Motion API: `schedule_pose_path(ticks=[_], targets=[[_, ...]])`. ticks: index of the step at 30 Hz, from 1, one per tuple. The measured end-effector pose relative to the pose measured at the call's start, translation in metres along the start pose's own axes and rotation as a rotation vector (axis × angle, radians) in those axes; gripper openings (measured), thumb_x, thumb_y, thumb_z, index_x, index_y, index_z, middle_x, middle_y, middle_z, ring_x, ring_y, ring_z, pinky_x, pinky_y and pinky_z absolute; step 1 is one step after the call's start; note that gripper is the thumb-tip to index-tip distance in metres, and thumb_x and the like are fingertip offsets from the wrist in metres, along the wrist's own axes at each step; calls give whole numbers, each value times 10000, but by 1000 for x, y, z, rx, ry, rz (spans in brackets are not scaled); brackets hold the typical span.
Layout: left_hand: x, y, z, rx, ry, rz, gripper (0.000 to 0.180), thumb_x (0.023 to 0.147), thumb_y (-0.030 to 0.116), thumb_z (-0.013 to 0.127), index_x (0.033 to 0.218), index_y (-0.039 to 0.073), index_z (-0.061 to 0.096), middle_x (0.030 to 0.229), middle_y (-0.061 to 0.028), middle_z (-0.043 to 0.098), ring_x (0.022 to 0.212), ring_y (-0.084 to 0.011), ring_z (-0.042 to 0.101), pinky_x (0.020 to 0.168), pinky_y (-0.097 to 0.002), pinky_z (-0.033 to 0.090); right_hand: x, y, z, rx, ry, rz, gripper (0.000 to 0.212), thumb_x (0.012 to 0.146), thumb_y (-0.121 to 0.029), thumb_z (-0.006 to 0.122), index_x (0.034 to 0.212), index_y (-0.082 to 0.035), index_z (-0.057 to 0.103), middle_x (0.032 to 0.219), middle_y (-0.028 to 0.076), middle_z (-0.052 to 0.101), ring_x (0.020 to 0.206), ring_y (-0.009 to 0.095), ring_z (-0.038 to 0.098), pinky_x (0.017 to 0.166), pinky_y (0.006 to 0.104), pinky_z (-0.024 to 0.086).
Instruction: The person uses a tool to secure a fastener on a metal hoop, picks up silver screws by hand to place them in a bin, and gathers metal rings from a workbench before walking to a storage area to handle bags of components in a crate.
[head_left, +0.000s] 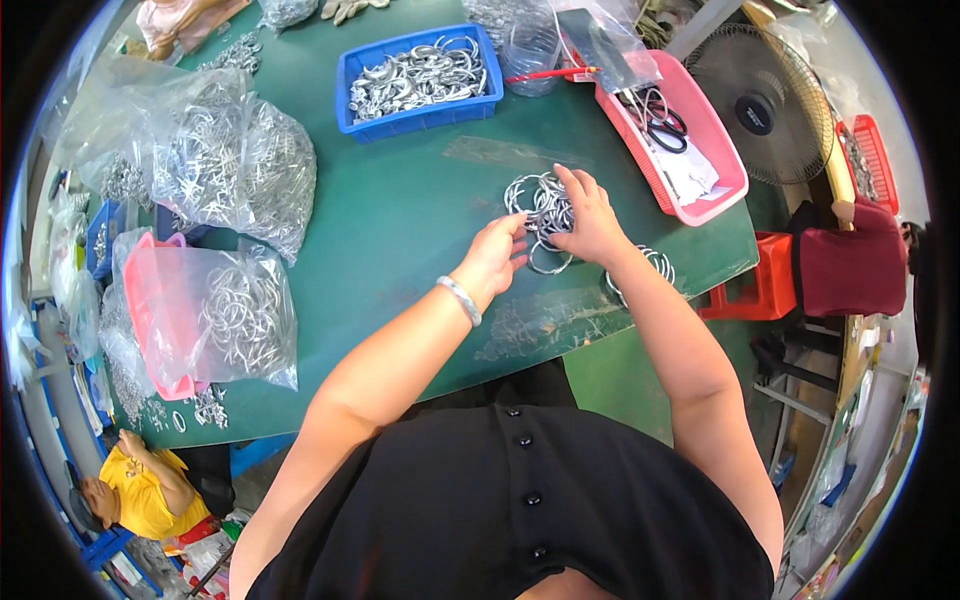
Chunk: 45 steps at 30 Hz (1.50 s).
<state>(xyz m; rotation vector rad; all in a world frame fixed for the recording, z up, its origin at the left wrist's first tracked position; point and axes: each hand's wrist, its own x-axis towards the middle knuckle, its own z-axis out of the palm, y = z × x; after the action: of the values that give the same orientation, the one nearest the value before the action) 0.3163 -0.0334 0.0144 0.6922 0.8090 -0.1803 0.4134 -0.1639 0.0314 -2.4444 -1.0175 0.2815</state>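
A loose bunch of silvery metal rings [545,205] lies between my two hands on the green table. My right hand [597,215] reaches round the right side of the bunch, its thumb and fingers closed on the rings. At the bunch's left edge is my left hand [490,255], fingers apart, with the fingertips close to or touching the rings. A pale bangle circles my left wrist. Several more metal rings [655,268] lie near the table's right front edge, partly hidden by my right forearm.
A blue tray [420,124] of curved metal parts stands at the back. A pink basket [735,180] holds scissors, beside a fan [757,113]. Bags of metal parts [235,160] and rings [245,315] fill the left. Other people sit at both sides.
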Motion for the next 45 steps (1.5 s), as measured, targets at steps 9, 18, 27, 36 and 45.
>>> schedule_pose_path(ticks=[9,18,27,36,45], targets=[[41,4,-23,586,357,408,234,765,215,560,678,6,620,563,-111,567,518,-247,544,499,-373,434,13,-23,8,67,87,-328,884,456,-178,734,1254,-82,367,1253,214,355,1134,380,370,942,432,329],[41,21,11,942,386,460,274,746,212,566,749,-57,612,796,-261,590,801,-366,590,703,-403,479,3,17,8,-13,-1,-145,904,473,-175,723,1273,-75,313,1262,194,331,1117,384,353,948,433,293],[57,30,6,918,370,392,260,700,233,576,735,-17,639,792,-236,598,798,-350,590,703,-398,466,9,9,15,-23,-25,-210,830,495,-103,663,1252,-58,325,1231,203,347,1124,388,324,963,439,276],[54,31,14,920,383,450,331,710,324,590,761,3,649,834,-221,604,823,-331,592,730,-376,465,8,13,15,-153,-61,-266,824,504,-94,684,1236,-9,316,1251,209,334,1128,402,319,961,437,273],[69,30,15,990,434,358,156,628,173,627,708,46,666,780,-186,620,787,-303,612,682,-351,481,7,18,21,-182,38,-376,670,569,-85,576,1196,14,363,1227,221,353,1091,415,338,941,449,277]])
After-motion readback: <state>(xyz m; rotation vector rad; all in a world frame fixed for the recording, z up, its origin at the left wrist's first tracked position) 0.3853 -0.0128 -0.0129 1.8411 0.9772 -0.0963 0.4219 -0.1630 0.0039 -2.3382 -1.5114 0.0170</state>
